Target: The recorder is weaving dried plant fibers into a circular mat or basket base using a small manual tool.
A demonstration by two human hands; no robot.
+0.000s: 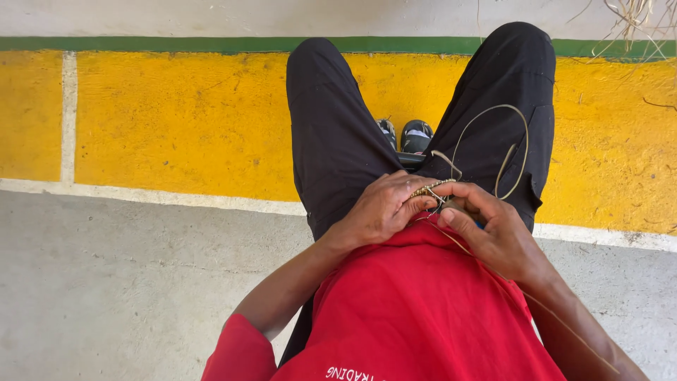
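both hands, left hand [381, 209] and right hand [493, 229], pinch a braided straw strand [431, 188]

Left hand [381, 208] and right hand [493, 229] meet over lap, knuckles up, fingers [423, 201] curled in pinch. Forearms bare, entering from 7 and 5 o'clock.

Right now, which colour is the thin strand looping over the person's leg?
The thin strand is pale tan, like dried straw; the head view shows it best against black trousers.
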